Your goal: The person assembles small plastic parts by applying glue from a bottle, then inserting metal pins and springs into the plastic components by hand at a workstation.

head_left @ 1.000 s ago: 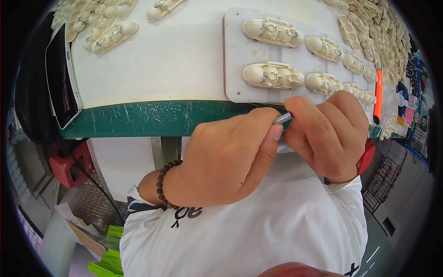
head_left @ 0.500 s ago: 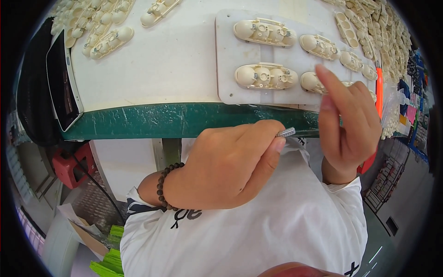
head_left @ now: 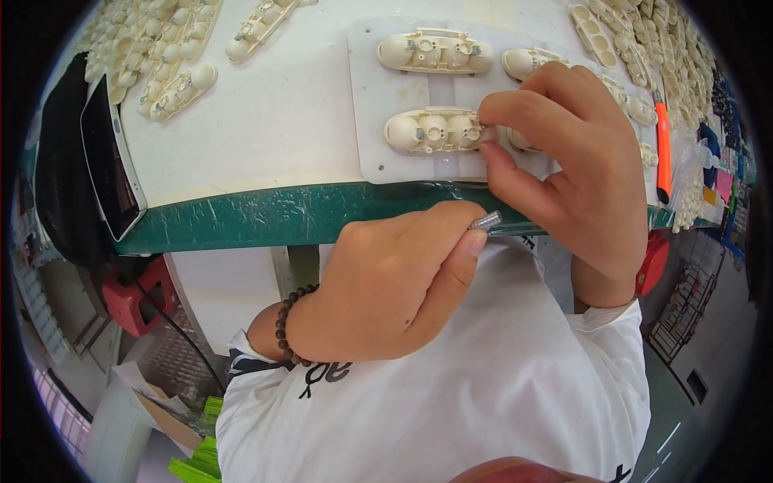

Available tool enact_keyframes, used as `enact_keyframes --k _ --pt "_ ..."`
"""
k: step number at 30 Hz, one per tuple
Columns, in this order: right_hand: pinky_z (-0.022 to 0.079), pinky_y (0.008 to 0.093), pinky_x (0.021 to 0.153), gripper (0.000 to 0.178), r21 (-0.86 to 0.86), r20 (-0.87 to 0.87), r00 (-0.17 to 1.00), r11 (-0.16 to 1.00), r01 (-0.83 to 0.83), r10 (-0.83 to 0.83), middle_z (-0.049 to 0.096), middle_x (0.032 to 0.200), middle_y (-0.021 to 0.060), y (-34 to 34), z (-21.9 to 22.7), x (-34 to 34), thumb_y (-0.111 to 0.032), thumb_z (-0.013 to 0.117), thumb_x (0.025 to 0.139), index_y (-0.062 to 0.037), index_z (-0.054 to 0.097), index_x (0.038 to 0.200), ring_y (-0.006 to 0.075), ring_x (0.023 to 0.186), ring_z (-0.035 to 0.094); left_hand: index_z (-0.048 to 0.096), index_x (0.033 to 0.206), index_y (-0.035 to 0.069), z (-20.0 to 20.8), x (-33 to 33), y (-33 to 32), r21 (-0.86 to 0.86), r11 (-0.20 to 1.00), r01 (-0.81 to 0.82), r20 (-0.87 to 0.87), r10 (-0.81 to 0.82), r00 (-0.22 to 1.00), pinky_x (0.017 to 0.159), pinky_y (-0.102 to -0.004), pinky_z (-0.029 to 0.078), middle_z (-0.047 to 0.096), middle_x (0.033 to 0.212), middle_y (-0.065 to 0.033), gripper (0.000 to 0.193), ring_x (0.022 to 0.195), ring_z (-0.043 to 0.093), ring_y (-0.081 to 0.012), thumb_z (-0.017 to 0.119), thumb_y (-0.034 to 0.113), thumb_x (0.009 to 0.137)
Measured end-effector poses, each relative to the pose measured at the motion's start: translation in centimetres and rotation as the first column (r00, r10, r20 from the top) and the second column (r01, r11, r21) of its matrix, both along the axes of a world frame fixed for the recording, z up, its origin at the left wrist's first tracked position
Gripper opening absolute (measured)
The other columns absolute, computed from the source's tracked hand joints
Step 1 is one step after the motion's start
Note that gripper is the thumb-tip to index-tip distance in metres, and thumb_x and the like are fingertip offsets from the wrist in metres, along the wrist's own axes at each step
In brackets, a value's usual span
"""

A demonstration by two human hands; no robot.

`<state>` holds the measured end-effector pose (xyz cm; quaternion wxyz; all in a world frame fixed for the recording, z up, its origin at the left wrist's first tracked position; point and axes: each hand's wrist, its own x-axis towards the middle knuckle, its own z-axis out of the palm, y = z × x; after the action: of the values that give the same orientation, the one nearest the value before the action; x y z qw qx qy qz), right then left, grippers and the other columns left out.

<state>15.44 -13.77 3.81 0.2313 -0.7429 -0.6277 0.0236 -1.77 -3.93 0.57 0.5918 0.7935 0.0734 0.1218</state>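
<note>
My left hand, wearing a bracelet of dark beads, is closed. Between its thumb and forefinger a small ribbed silver metal piece, spring-like in look, sticks out beyond the fingertips. My right hand reaches over a white plastic board. Its thumb and forefinger close around the right end of a long cream plastic part in the near row, which has rounded domes and small metal bits. Another such cream part lies behind it. My right hand partly hides the parts farther right.
Cream parts pile up at the far left and far right. An orange-handled tool lies right of the board. A phone-like device rests at the left, beside black cloth. Green edging runs along the table front.
My right hand has moved left and away from me, onto the end of the near-row cream part. The left hand keeps its silver piece, almost in place. The whole view has shifted slightly.
</note>
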Motion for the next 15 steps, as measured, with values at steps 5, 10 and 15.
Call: enact_keyframes --k 5,10,15 --pt "0.043 0.0317 0.062 0.025 0.034 0.009 1.000 0.999 0.002 -0.003 0.054 0.077 0.0073 -0.1 -0.2 -0.2 -0.001 0.071 0.062 -0.0055 0.065 0.086 0.0229 0.069 0.052 0.060 0.101 -0.004 -0.3 0.0 -0.2 -0.002 1.000 -0.031 0.023 0.031 0.999 0.048 -0.0231 0.040 0.062 0.072 -0.0086 0.016 0.048 0.048 -0.0121 0.049 0.004 0.094" --pt "0.043 0.0311 0.061 0.029 0.059 -0.004 0.999 0.998 0.032 -0.032 0.055 0.080 0.0075 -0.9 0.7 -0.9 0.002 0.071 0.060 -0.0041 0.065 0.088 0.0239 0.070 0.053 0.061 0.101 -0.004 -0.2 0.1 0.0 -0.025 1.000 -0.017 0.019 0.018 1.000 0.048 -0.0230 0.039 0.061 0.069 -0.0079 0.016 0.047 0.048 -0.0119 0.049 0.005 0.094" --pt "0.043 0.0318 0.060 0.030 0.066 0.041 0.999 0.998 0.003 -0.005 0.057 0.081 0.0074 -0.4 -0.7 -0.6 0.003 0.071 0.061 -0.0036 0.066 0.090 0.0237 0.070 0.052 0.061 0.101 -0.003 0.4 0.4 0.1 -0.016 1.000 0.004 -0.031 -0.005 1.000 0.047 -0.0230 0.038 0.056 0.063 -0.0055 0.016 0.047 0.046 -0.0103 0.049 0.005 0.094"
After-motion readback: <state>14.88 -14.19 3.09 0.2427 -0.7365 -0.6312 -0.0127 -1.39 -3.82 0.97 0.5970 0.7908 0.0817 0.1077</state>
